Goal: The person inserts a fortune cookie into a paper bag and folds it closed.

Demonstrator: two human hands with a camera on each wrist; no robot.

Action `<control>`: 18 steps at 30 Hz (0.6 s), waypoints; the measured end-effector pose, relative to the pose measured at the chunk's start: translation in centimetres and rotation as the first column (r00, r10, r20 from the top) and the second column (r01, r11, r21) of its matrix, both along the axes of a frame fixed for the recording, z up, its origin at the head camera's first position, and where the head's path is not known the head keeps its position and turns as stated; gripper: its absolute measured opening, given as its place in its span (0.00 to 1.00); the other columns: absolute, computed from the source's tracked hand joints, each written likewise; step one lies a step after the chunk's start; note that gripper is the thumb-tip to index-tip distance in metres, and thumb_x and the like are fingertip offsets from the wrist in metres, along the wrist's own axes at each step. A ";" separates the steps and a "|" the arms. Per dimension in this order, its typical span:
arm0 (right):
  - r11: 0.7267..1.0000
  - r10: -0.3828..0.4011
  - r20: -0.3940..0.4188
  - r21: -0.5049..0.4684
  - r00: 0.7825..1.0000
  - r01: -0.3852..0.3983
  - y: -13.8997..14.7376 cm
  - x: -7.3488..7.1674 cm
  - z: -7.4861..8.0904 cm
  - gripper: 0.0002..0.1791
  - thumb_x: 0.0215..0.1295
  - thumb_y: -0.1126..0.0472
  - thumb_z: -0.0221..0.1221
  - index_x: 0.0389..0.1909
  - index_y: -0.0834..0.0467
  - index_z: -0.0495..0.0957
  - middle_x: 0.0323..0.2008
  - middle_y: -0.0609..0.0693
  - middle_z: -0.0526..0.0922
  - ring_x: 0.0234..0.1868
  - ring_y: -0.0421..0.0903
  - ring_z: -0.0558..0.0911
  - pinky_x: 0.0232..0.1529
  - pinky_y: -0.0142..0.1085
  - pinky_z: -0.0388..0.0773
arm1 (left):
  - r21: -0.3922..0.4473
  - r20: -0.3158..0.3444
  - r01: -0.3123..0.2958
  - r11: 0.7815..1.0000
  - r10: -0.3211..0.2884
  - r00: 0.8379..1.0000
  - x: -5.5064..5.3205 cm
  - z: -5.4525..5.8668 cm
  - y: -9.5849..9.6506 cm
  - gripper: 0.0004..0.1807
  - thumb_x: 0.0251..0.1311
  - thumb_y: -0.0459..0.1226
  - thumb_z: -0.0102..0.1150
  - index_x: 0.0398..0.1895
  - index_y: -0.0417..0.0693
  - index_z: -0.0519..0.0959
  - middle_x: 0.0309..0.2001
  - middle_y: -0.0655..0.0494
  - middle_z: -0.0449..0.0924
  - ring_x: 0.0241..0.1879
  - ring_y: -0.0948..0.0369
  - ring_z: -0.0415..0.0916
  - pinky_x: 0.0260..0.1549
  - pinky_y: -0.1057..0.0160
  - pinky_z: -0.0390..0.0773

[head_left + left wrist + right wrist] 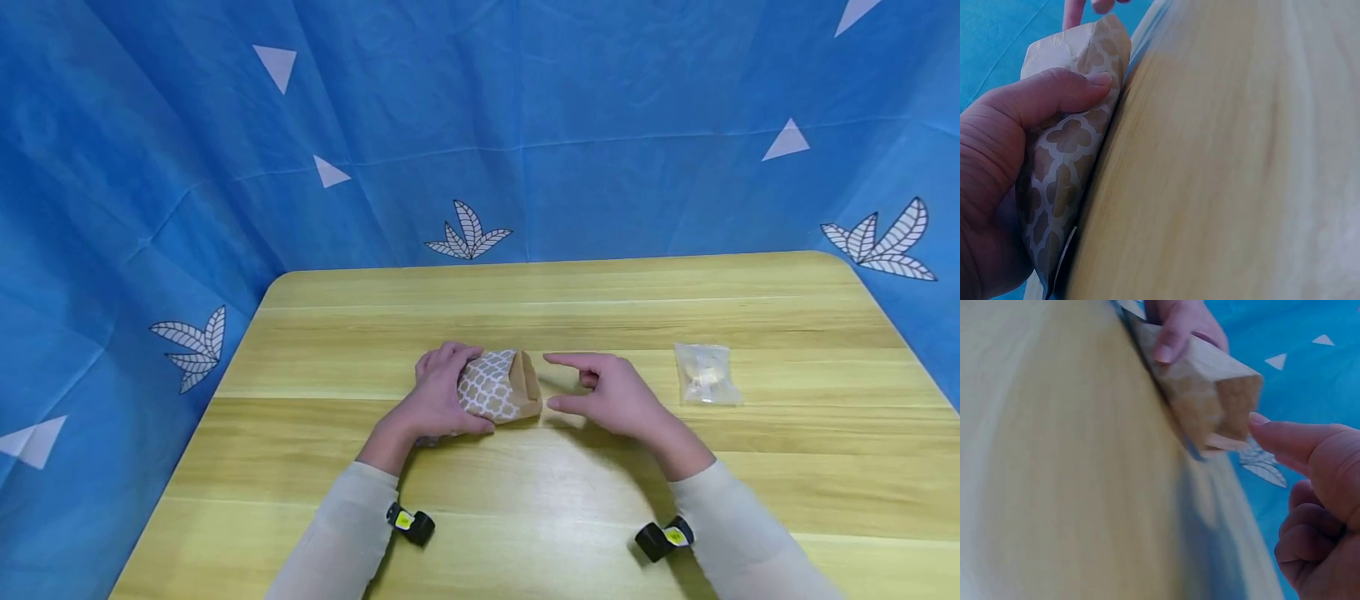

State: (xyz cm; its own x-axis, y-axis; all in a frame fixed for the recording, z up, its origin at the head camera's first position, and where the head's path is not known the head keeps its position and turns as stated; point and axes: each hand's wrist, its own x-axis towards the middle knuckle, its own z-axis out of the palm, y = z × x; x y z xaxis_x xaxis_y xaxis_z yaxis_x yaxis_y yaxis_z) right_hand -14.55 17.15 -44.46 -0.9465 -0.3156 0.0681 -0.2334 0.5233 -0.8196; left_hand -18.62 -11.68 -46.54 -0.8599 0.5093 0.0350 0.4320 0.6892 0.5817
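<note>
A brown paper bag with a white lattice print lies on its side on the table, its mouth facing right. My left hand grips it from the left, thumb along the near side and fingers over the far side. In the left wrist view the thumb presses the printed paper. Just right of the mouth is my right hand, holding nothing. Its index finger and thumb reach toward the bag, spread apart, while the other fingers curl in. The right wrist view shows the bag's mouth gaping, with a fingertip close beside it.
To the right on the wooden table lies a small clear plastic packet with something pale inside. A blue patterned cloth hangs behind the table and along its left side. Each forearm wears a black wrist camera.
</note>
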 end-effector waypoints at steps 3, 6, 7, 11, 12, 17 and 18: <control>1.000 -0.017 -0.002 0.010 1.000 0.017 1.4 0.2 1.0 0.33 0.54 0.55 0.75 0.63 0.52 0.79 0.18 0.42 0.52 0.19 0.40 0.54 0.24 0.36 0.61 | -0.003 0.005 -0.001 1.000 0.001 1.000 0.0 0.0 0.0 0.60 0.29 0.53 0.83 0.71 0.46 0.65 0.61 0.54 0.64 0.61 0.55 0.59 0.67 0.47 0.41; 0.999 -0.039 -0.027 0.033 0.999 0.040 3.1 0.4 1.8 0.32 0.55 0.56 0.75 0.63 0.51 0.79 0.19 0.43 0.52 0.20 0.40 0.54 0.23 0.36 0.59 | -0.003 0.007 0.000 1.000 0.000 1.000 0.1 0.1 0.1 0.60 0.29 0.53 0.84 0.71 0.46 0.65 0.61 0.53 0.65 0.61 0.54 0.59 0.67 0.47 0.41; 0.998 -0.049 -0.037 0.042 0.998 0.050 3.7 0.5 2.1 0.32 0.55 0.56 0.75 0.63 0.51 0.79 0.19 0.43 0.51 0.20 0.40 0.54 0.22 0.36 0.59 | -0.004 0.010 -0.001 1.000 0.001 1.000 0.1 0.1 0.1 0.60 0.29 0.53 0.83 0.71 0.46 0.65 0.61 0.53 0.65 0.61 0.54 0.59 0.67 0.47 0.41; 0.990 -0.084 -0.082 0.110 0.993 0.093 6.6 0.6 3.0 0.32 0.56 0.52 0.74 0.63 0.51 0.78 0.21 0.43 0.51 0.20 0.40 0.53 0.23 0.37 0.58 | 0.001 0.011 0.000 1.000 0.000 1.000 0.1 0.2 0.1 0.60 0.29 0.53 0.84 0.71 0.45 0.65 0.61 0.53 0.65 0.62 0.54 0.59 0.67 0.46 0.41; 0.988 -0.089 -0.078 0.123 0.993 0.098 7.3 0.6 3.2 0.33 0.56 0.51 0.74 0.63 0.51 0.78 0.21 0.43 0.51 0.20 0.40 0.53 0.23 0.38 0.57 | 0.002 0.011 0.000 1.000 0.000 1.000 0.1 0.2 0.1 0.60 0.29 0.53 0.83 0.71 0.45 0.65 0.61 0.53 0.65 0.61 0.54 0.59 0.67 0.46 0.41; 0.985 -0.062 -0.027 0.162 0.998 0.066 10.8 0.5 3.6 0.36 0.55 0.47 0.74 0.65 0.51 0.76 0.22 0.44 0.50 0.20 0.40 0.53 0.22 0.39 0.59 | 0.000 0.009 -0.001 1.000 0.001 1.000 0.1 0.2 0.1 0.60 0.29 0.53 0.83 0.71 0.46 0.65 0.61 0.53 0.65 0.61 0.54 0.60 0.67 0.47 0.40; 0.984 -0.059 -0.017 0.166 0.998 0.061 11.5 0.5 3.6 0.37 0.55 0.47 0.74 0.65 0.52 0.75 0.21 0.44 0.50 0.20 0.40 0.53 0.22 0.39 0.59 | -0.001 0.006 -0.001 1.000 0.001 1.000 0.1 0.2 0.0 0.60 0.29 0.52 0.84 0.71 0.46 0.65 0.61 0.53 0.65 0.61 0.54 0.60 0.67 0.46 0.41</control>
State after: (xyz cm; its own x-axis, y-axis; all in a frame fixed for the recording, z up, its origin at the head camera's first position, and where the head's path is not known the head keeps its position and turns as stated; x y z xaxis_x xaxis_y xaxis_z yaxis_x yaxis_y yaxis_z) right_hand -14.01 28.62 -40.85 -0.9635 -0.2660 0.0308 -0.2066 0.6654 -0.7173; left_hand -18.50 -11.63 -46.33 -0.8606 0.5084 0.0296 0.4279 0.6904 0.5834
